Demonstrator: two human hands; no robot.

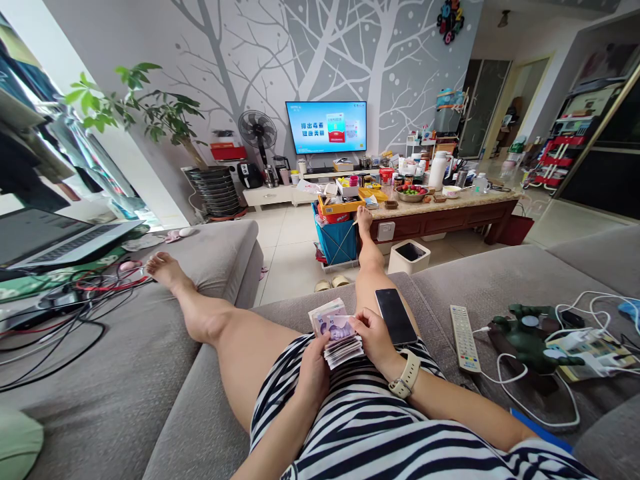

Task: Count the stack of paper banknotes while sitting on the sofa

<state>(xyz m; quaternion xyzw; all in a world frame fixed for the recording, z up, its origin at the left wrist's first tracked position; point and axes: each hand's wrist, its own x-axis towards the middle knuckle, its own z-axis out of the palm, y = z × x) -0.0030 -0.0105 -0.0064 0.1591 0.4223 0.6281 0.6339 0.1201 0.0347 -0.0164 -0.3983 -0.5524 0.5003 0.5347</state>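
Note:
A thick stack of purple banknotes [344,348] is held above my lap, over striped black-and-white clothing [370,400]. My left hand [315,367] grips the stack from the lower left, thumb on top. At the upper right, my right hand [374,337] pinches the edge of the top note, which shows a portrait and a figure 5. Some notes fan out beyond the far side of the pile. A pale watch is on my right wrist. Just past that hand, a black smartphone [396,316] lies on my right thigh.
On the grey sofa to my right are a remote control [465,338], a dark green figure-like object [530,337] and a power strip [590,357] with white cables. A laptop [75,233] and tangled cables lie left. Ahead stand a cluttered coffee table [450,212] and a bin [410,257].

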